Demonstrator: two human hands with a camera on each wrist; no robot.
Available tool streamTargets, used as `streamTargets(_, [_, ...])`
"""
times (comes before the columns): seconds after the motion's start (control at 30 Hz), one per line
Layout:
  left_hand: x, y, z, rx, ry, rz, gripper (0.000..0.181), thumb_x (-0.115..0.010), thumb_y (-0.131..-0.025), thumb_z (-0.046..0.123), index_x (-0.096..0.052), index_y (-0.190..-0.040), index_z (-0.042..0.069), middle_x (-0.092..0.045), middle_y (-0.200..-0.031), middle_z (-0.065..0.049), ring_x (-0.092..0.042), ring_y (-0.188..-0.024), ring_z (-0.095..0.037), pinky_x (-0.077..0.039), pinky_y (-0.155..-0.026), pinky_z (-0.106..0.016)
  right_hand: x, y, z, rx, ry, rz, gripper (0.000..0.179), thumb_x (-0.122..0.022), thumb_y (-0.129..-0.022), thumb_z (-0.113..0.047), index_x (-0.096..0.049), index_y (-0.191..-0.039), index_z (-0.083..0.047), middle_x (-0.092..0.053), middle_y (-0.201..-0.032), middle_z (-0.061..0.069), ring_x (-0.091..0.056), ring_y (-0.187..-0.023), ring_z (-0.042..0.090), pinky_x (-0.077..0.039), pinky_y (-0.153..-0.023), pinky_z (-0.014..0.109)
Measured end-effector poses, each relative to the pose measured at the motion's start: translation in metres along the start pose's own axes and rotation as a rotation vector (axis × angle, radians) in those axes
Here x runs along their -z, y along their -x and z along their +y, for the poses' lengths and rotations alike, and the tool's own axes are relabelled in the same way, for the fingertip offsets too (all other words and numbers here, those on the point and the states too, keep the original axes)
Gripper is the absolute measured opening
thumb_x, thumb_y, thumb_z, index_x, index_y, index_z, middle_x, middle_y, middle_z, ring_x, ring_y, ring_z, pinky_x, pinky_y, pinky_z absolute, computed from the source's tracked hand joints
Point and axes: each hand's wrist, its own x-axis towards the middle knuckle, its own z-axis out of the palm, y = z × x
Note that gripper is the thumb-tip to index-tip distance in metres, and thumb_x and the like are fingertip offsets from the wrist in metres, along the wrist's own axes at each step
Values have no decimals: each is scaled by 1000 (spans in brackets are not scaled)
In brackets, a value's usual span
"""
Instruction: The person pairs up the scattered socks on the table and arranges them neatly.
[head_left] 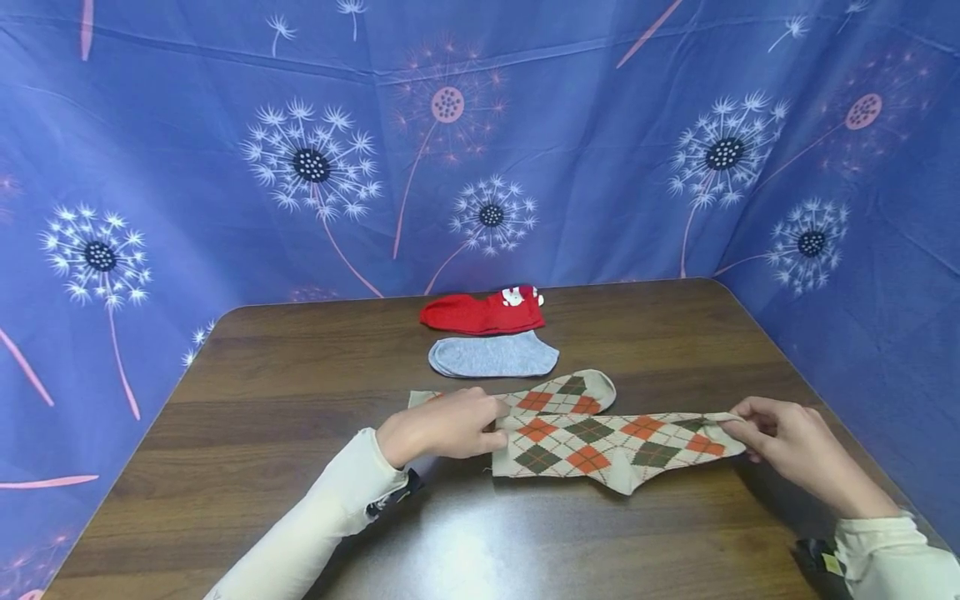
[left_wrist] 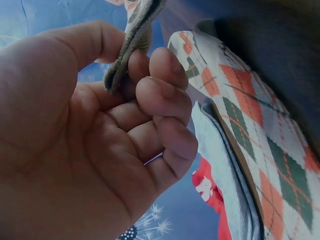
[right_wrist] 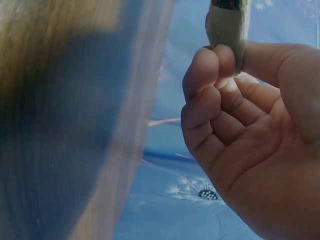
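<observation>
A beige argyle sock [head_left: 588, 450] with orange and green diamonds is stretched sideways between both hands. At its cuff, my left hand [head_left: 448, 423] pinches the edge between thumb and fingertips; the left wrist view shows the folded cuff edge [left_wrist: 131, 55] in that grip. My right hand [head_left: 798, 446] pinches the toe, and the right wrist view has the beige toe end [right_wrist: 226, 30] between thumb and fingers. Just behind lies a second argyle sock [head_left: 555, 396], flat on the table, its cuff part partly hidden by the left hand.
Farther back on the brown wooden table [head_left: 300, 367] lie a pair of light grey ankle socks [head_left: 493, 356] and, behind it, a red sock [head_left: 480, 313] with a white figure. A blue dandelion-print cloth [head_left: 585, 167] hangs along the table's back and sides.
</observation>
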Motion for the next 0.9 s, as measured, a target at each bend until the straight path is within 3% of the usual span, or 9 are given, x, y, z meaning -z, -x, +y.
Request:
streamTargets(0.4, [-3,19,-10,15,-15,57,24,-61,-89,17,-48,-69,19,-36,-60,11,-32,-56,-5,-31,-51,-22,-5,-7,-16,31,-3,-26,16,-70,-94,-25,-63,-80,-24,-47,-54,-14,-44,-48,4,-30,-48,26])
streamTargets(0.9, [-1,41,-30,61,39,66,20,-59,-91,17,-49,-73,18,-38,-64,11,-32,-56,-3,-32,-51,-22,-17,-23,-35,95,-30,-37,23,-75,-90,-20,-61,-72,-23,-46,-54,-15,-46,-50,2,-38,-49,24])
